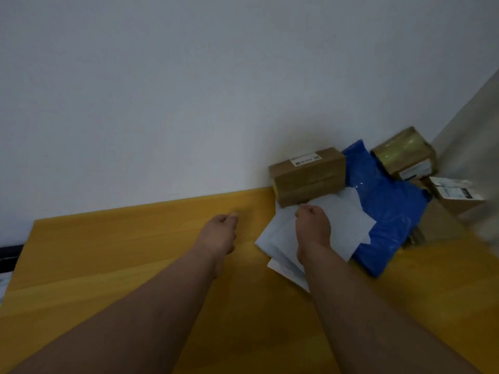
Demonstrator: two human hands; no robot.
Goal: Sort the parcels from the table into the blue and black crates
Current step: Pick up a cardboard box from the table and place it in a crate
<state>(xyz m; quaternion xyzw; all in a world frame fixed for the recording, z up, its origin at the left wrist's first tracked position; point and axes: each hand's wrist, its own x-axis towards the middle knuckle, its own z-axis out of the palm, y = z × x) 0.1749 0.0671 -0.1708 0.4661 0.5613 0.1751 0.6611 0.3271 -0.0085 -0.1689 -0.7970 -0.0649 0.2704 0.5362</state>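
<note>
Parcels are piled at the far right of the yellow wooden table (135, 252). A brown cardboard box (307, 175) with a white label stands against the wall. Beside it lies a blue plastic mailer (388, 209), with white envelopes (348, 220) overlapping its left part. Behind are a tape-wrapped box (403, 152) and another labelled box (456, 193). My right hand (313, 228) lies over the white envelopes just in front of the brown box, fingers curled; whether it grips an envelope is hidden. My left hand (220, 233) hovers over bare table left of the envelopes, fingers loosely curled, holding nothing. No crate is in view.
A plain white wall runs along the back of the table. A grey surface rises at the far right behind the boxes. A dark object (9, 257) shows past the table's left edge.
</note>
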